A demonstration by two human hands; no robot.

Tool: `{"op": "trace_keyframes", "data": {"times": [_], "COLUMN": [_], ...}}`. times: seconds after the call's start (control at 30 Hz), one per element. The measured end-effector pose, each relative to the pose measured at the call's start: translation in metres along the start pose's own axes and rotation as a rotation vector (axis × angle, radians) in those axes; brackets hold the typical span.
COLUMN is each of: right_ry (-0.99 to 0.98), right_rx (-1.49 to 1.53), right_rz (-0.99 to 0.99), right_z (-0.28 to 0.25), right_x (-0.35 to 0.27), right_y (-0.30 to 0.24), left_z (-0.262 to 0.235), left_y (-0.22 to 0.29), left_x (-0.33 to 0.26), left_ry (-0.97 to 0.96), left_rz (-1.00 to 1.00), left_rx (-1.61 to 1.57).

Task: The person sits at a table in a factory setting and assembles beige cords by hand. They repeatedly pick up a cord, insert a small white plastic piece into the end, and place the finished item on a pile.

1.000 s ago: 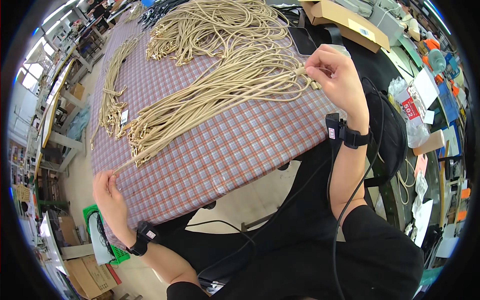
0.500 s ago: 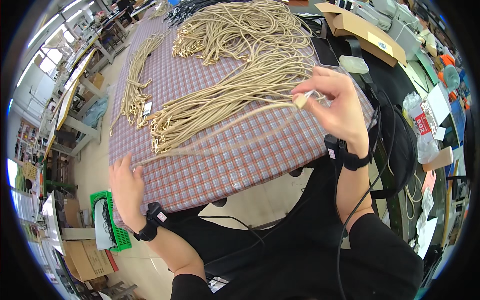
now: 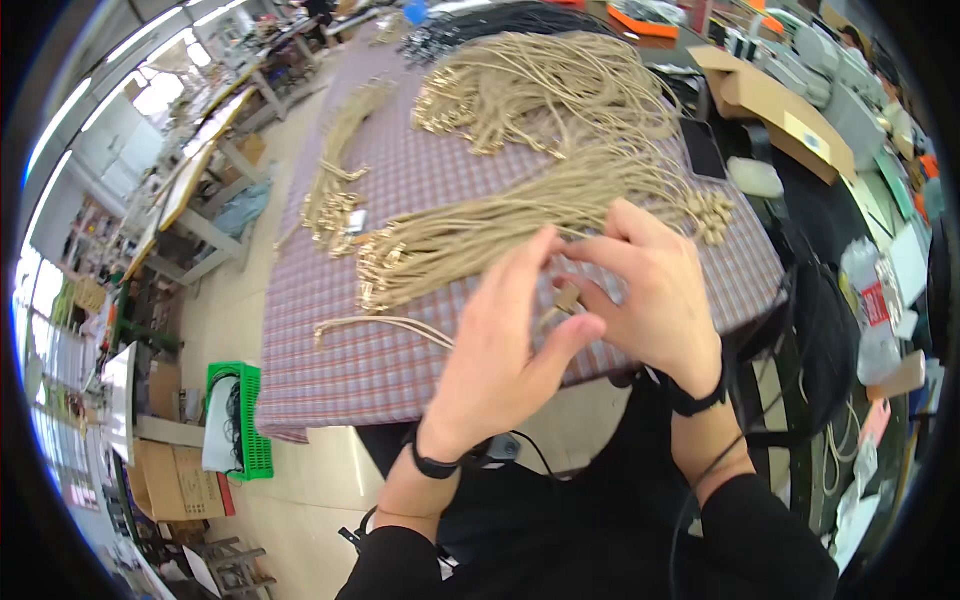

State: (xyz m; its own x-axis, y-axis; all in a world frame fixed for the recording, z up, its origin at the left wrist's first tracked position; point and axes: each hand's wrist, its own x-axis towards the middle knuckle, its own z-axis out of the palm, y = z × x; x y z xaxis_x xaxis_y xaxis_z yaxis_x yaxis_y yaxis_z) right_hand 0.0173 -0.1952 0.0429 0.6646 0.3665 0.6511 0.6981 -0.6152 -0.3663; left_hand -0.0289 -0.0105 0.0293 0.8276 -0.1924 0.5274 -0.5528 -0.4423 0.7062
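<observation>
Both hands meet above the near edge of a table covered in a plaid cloth (image 3: 330, 360). My left hand (image 3: 505, 345) and my right hand (image 3: 650, 290) pinch a small tan tag (image 3: 567, 297) at the end of a beige cord (image 3: 385, 325), which trails left across the cloth. Just beyond the hands lies a long bundle of beige cords (image 3: 480, 235) with small metal ends. Black bands sit on both wrists.
More cord piles lie farther back: a large heap (image 3: 530, 90) and a narrow bunch (image 3: 335, 190) at the left. A cardboard box (image 3: 775, 105) and a dark phone (image 3: 703, 150) sit at the right. A green crate (image 3: 235, 420) stands on the floor.
My left hand has come up from the table's left edge to meet my right hand near the middle. The single cord now lies slack on the cloth. The camera tilted closer.
</observation>
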Motion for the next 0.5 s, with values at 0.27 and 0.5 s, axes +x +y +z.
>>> {"op": "trace_keyframes", "data": {"times": [0.27,0.5], "right_ry": [-0.026,-0.043], "right_rx": [0.147,0.378], "right_rz": [-0.02,0.075], "right_z": [0.001,-0.034], "right_x": [0.003,0.011], "right_y": [0.004,0.033], "left_z": [0.025,0.021], "left_y": [-0.023,-0.03], "left_x": [0.01,0.016], "left_ry": [-0.135,-0.182], "left_rz": [-0.322,-0.457], "left_rx": [-0.53,-0.625]}}
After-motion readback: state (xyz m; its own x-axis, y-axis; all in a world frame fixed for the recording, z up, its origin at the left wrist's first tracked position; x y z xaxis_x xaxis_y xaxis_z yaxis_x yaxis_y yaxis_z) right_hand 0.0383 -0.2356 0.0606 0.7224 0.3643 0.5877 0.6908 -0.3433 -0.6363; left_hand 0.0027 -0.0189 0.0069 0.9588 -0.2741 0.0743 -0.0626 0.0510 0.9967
